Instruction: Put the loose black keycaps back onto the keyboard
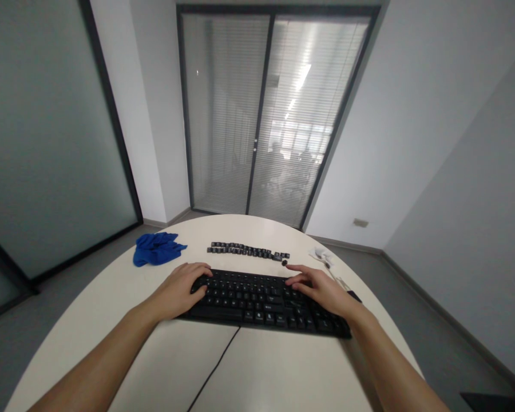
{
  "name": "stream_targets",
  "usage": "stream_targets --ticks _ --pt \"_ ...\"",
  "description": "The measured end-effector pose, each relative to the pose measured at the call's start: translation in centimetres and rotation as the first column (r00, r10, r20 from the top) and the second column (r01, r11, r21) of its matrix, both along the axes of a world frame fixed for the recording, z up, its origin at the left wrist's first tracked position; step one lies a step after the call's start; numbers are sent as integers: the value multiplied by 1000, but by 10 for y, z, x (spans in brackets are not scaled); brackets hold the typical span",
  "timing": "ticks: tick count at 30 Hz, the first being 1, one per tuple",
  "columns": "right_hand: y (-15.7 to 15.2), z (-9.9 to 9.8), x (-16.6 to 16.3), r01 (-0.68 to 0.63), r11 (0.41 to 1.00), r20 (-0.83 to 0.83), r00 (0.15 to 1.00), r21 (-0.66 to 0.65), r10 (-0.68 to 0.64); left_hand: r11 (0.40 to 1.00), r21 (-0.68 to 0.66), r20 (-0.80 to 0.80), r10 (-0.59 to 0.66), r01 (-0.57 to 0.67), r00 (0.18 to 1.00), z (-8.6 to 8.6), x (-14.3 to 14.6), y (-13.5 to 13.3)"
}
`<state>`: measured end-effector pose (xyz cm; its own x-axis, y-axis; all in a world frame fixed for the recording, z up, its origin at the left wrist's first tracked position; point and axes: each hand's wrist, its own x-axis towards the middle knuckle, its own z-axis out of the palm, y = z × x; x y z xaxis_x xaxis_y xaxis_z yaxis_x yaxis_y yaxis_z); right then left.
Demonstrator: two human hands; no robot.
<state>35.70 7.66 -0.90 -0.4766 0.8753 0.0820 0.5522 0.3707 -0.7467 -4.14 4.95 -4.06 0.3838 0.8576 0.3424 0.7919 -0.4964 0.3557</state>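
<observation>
A black keyboard (257, 306) lies on the round cream table, its cable (217, 366) running from the near edge toward me. My left hand (182, 289) grips the keyboard's left end, with the fingers at its far corner and the thumb over the keys. At the right part of the keyboard is my right hand (315, 286), its index finger stretched out to a small loose black keycap (284, 263); whether it touches is hard to tell. The other fingers of that hand rest over the keys. Behind the keyboard, several loose keycaps (244, 250) lie in two rows.
A crumpled blue cloth (157, 249) sits at the table's left. To the right lie white crumpled tissue (321, 256) and a slim tool or brush (341, 283), partly hidden by my right hand. The table (90, 303) has a curved edge, with glass doors (257, 120) beyond.
</observation>
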Motion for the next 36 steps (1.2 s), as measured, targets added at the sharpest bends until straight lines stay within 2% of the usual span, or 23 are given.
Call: stream_targets --ticks 9,14,18,21,24,31,36 --pt "-1 1 -2 6 1000 -24 1000 6 -6 1000 4 3 -2 2 1000 -1 0 0" --pt "1 1 0 56 996 50 997 67 -60 1000 -1 2 -1 1 1000 -1 0 0" --pt "2 2 1 33 997 54 998 69 -37 1000 -7 -10 1 -1 1000 -1 0 0" --pt "2 2 1 77 994 49 996 76 -81 1000 -4 -12 1 -1 1000 -1 -1 0" --pt "3 1 4 137 983 118 981 126 -152 1000 2 -3 2 -2 1000 -1 0 0" --pt "12 -6 8 175 985 136 975 13 -175 1000 -12 -13 -5 5 1000 0 0 0" --pt "14 -1 6 193 979 153 972 -71 -180 1000 -17 -23 -6 6 1000 -2 0 1"
